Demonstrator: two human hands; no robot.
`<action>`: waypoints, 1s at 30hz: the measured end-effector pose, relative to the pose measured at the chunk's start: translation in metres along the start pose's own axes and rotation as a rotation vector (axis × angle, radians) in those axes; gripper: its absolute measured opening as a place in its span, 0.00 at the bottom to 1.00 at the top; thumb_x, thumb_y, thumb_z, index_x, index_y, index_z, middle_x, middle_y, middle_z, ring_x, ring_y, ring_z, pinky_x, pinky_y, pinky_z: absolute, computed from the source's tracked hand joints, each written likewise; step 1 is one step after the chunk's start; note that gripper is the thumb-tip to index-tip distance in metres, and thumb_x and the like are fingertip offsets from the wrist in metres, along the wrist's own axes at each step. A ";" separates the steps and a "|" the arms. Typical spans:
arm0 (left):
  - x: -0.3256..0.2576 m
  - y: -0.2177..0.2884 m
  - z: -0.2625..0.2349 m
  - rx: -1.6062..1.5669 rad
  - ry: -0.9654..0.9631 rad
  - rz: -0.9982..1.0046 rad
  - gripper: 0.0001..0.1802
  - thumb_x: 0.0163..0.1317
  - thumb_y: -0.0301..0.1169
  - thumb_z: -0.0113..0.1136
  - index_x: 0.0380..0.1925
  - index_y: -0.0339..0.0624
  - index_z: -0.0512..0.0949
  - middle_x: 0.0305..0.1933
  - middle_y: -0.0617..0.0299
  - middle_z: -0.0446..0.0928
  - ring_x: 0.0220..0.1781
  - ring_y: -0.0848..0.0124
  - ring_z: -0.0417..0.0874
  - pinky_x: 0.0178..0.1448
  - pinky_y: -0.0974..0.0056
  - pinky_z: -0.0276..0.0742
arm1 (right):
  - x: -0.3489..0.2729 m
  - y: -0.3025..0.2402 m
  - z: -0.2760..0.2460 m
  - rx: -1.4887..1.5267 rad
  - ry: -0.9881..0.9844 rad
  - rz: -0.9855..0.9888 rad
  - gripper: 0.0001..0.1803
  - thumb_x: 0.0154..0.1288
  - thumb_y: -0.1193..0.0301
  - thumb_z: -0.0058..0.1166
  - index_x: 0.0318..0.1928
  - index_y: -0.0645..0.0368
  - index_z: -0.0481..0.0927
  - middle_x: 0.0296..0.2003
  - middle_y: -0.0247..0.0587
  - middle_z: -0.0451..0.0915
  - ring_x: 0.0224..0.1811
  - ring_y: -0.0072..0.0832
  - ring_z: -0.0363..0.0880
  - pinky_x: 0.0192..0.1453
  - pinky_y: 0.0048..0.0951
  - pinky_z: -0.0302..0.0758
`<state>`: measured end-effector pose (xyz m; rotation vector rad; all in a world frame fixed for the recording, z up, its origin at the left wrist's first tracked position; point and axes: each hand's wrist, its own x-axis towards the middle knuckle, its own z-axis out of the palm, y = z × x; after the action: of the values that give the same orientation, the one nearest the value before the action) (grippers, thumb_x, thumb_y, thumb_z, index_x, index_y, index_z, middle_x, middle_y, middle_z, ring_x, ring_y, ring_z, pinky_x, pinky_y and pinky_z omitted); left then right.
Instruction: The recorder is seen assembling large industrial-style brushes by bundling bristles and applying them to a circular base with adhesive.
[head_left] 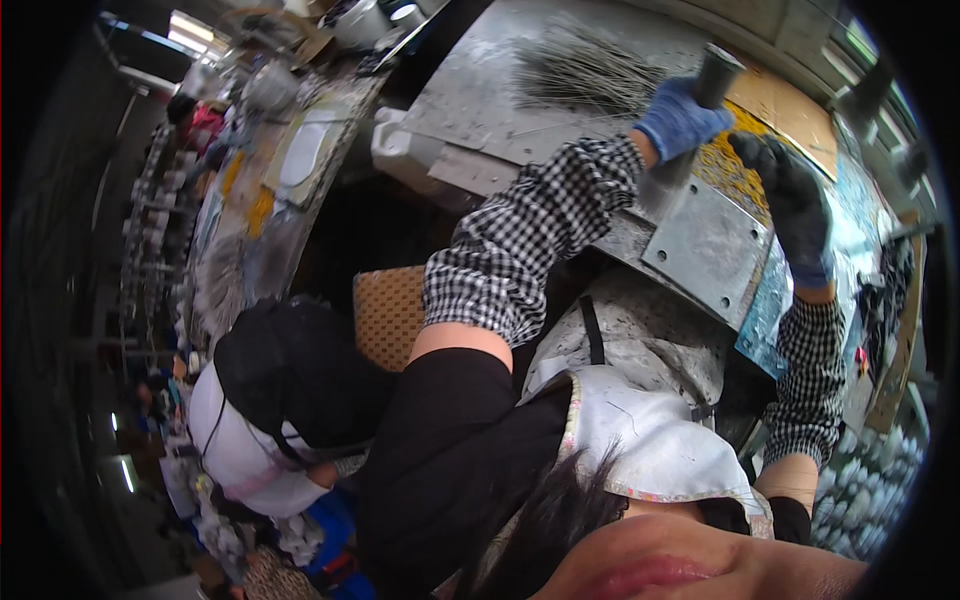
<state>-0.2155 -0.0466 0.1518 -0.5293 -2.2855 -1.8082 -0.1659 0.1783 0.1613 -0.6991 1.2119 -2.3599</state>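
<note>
Your checked sleeves [520, 240] rise to the worktop [480, 90] | left hand [680, 120] wrapped tight round dark handle [717, 72], axis toward 1 o'clock | right hand [795, 205] curled, at 4 o'clock, touching metal plate [705, 245].

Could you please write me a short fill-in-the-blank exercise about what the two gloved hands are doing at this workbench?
1. The left hand wears a ____ glove.
2. That hand grips the dark upright handle of a press, above a grey metal ____ with bolt holes.
3. The right hand wears a ____ glove.
4. Both forearms wear black-and-white ____ sleeves.

Missing words: blue; plate; black; checked
</note>
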 end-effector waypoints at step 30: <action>-0.076 0.031 0.026 0.732 -0.701 0.282 0.09 0.62 0.36 0.64 0.35 0.42 0.86 0.29 0.54 0.86 0.33 0.55 0.89 0.39 0.51 0.86 | 0.012 -0.012 0.017 -1.359 -0.069 -0.095 0.25 0.58 0.69 0.76 0.56 0.58 0.87 0.56 0.43 0.87 0.59 0.31 0.84 0.65 0.33 0.78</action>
<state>-0.1320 -0.0282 0.1470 -1.3809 -2.8390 -0.5970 -0.1663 0.1673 0.1826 -1.1628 2.7121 -1.2250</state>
